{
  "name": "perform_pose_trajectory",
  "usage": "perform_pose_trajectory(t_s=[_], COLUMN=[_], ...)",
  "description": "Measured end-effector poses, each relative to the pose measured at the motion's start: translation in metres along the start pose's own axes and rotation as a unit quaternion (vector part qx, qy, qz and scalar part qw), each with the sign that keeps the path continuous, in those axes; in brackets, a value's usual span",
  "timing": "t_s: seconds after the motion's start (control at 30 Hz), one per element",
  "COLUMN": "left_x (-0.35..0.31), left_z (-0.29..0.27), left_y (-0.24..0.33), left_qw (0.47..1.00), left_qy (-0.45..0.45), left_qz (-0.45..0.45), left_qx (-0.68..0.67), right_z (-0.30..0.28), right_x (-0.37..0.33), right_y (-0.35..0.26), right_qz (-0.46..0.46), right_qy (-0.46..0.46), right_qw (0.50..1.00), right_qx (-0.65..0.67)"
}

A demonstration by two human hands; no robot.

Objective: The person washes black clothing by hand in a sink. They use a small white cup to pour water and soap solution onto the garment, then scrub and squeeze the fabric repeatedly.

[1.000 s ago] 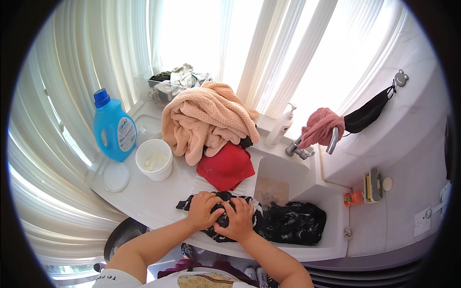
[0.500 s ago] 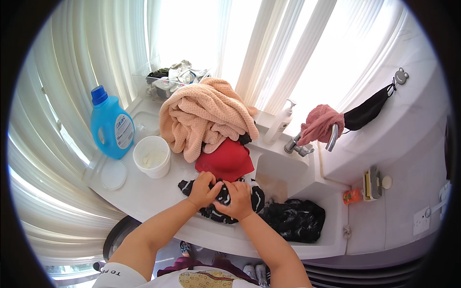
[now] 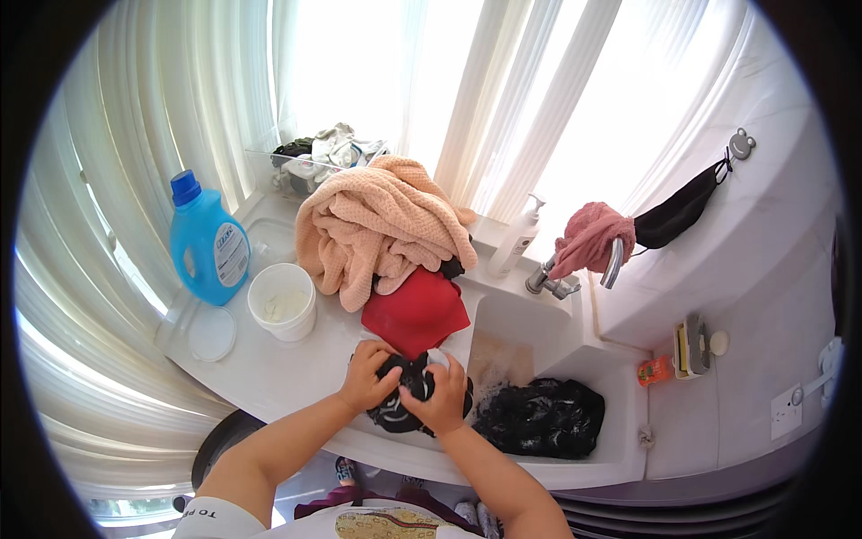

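Observation:
A black garment with white markings (image 3: 395,417) lies bunched on the white counter beside the basin. My left hand (image 3: 366,375) grips its left side, fingers curled into the fabric. Across from it, my right hand (image 3: 438,402) is closed on the right side, and a pale bit of cloth shows by its fingers. Just beyond my hands rests a piece of red cloth (image 3: 415,310), partly under a peach textured blanket or towel (image 3: 382,229). To the right, a wet black garment (image 3: 548,420) lies in the sink (image 3: 620,404) with some foam around it.
A white tub (image 3: 284,305), its lid (image 3: 213,334) and a blue detergent bottle (image 3: 215,242) stand on the left. A clear bin of clothes (image 3: 328,154) is behind. Beyond the basin are a pump bottle (image 3: 516,238) and a faucet (image 3: 614,263) draped with a pink cloth (image 3: 591,238).
The patterned garment has been gathered into a tighter bundle, its left end drawn in. My hands have moved slightly apart and lower on it.

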State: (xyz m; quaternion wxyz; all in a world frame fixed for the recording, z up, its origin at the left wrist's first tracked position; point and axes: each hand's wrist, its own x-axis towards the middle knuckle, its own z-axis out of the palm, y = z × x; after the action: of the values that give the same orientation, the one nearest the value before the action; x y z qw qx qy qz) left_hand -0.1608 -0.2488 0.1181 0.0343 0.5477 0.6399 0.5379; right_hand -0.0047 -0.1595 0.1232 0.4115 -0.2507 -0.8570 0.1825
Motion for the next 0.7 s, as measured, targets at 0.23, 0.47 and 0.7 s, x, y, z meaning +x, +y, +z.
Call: perform_pose_trajectory(t_s=[0.23,0.47,0.7], left_x=[0.019,-0.013,0.033], left_z=[-0.006,-0.001,0.011], left_y=[0.000,0.020,0.002], left_qw=[0.998,0.994,0.958], left_qy=[-0.030,0.027,-0.042], left_qz=[-0.024,0.077,-0.135], left_qx=[0.054,0.066,0.248], right_z=[-0.033,-0.025,-0.006], right_x=[0.041,-0.019,0.050], right_y=[0.003,0.007,0.034], right_qz=[0.046,-0.139,0.180], right_qy=[-0.090,-0.039,-0.249], right_qw=[0.992,0.989,0.951], right_qx=[0.075,-0.028,0.021])
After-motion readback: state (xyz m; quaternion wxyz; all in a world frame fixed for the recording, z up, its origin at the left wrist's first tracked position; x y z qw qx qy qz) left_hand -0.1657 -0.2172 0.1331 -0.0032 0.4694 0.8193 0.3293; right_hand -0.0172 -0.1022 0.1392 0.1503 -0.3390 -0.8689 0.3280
